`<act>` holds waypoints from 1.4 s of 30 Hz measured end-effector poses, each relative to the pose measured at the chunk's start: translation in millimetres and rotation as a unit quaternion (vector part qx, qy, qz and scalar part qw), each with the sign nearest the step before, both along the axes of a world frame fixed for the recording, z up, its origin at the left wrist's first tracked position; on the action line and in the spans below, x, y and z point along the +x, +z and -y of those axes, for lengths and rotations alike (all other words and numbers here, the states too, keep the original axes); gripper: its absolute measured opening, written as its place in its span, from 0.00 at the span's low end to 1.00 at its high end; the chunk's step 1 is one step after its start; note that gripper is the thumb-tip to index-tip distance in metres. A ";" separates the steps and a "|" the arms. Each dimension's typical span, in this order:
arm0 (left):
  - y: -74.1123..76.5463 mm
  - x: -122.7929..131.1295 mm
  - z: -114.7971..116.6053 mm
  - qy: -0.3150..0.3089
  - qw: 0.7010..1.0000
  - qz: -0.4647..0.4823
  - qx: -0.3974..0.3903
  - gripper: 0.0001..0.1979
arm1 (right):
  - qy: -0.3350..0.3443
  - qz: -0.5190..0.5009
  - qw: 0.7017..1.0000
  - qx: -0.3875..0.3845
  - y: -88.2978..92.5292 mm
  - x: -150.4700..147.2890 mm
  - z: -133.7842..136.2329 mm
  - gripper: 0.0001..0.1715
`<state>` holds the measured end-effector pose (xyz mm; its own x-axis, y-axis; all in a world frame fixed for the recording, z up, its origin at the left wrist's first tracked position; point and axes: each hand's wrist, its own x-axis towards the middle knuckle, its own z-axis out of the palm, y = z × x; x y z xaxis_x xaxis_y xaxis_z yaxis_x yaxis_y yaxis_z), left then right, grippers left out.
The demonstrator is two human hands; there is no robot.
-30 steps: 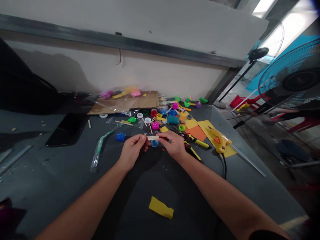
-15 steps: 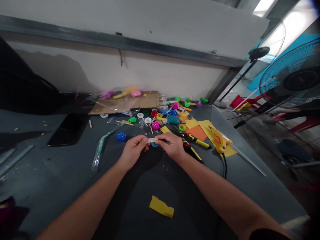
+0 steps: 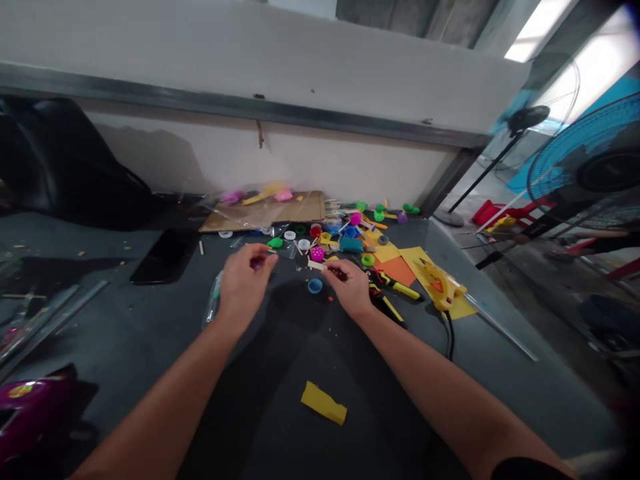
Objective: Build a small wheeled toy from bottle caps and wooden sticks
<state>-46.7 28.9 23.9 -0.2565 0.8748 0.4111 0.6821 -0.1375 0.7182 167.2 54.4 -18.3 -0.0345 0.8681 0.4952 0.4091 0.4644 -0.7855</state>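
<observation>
Right hand [image 3: 350, 285]: pinching a wooden stick [image 3: 317, 265] at its right end.
Left hand [image 3: 243, 283]: loosely curled, holding nothing clearly visible.
Stick: probably light, stiff, snappable.

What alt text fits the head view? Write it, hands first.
The right hand pinches a small wooden stick over a dark table; the left hand hovers apart beside it. A blue cap lies between them, colourful caps and a yellow glue gun beyond.

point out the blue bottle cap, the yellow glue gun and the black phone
round blue plastic bottle cap [image 3: 315, 286], head view, its centre
yellow plastic glue gun [image 3: 436, 283], head view, its body
flat black phone [image 3: 167, 256], head view, its screen
</observation>
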 end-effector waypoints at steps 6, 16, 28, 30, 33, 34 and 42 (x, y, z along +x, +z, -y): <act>0.1 -58.6 -15.6 -0.061 0.977 -0.128 -0.162 0.37 | -0.031 -0.046 0.998 -0.010 10.5 0.3 3.3 0.09; -22.1 -64.0 -30.4 -0.184 0.956 -0.202 -0.109 0.16 | 0.028 -0.063 0.994 -0.079 34.3 5.8 -3.7 0.10; -24.6 3.3 -10.1 -0.220 0.956 -0.165 -0.099 0.14 | 0.056 -0.055 0.990 -0.120 34.7 11.9 -8.4 0.11; -28.8 -0.4 -9.3 -0.225 0.957 -0.145 -0.107 0.14 | 0.085 -0.009 0.990 -0.113 21.1 -1.4 1.1 0.09; -32.8 -8.3 -8.4 -0.236 0.959 -0.110 -0.108 0.15 | 0.084 0.033 0.990 -0.105 8.7 -12.1 8.0 0.08; -33.3 -9.8 -8.0 -0.238 0.960 -0.101 -0.109 0.15 | 0.080 0.048 0.991 -0.097 6.9 -13.0 8.4 0.07; -34.6 -8.6 -6.2 -0.244 0.959 -0.077 -0.125 0.16 | 0.074 0.138 0.987 -0.028 2.8 -10.5 8.8 0.04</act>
<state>-55.3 35.1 -10.7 0.2544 0.9515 0.1728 0.6810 -0.3031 0.6666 156.7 45.7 -15.5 -0.2901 0.8689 0.4011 0.5421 0.4946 -0.6794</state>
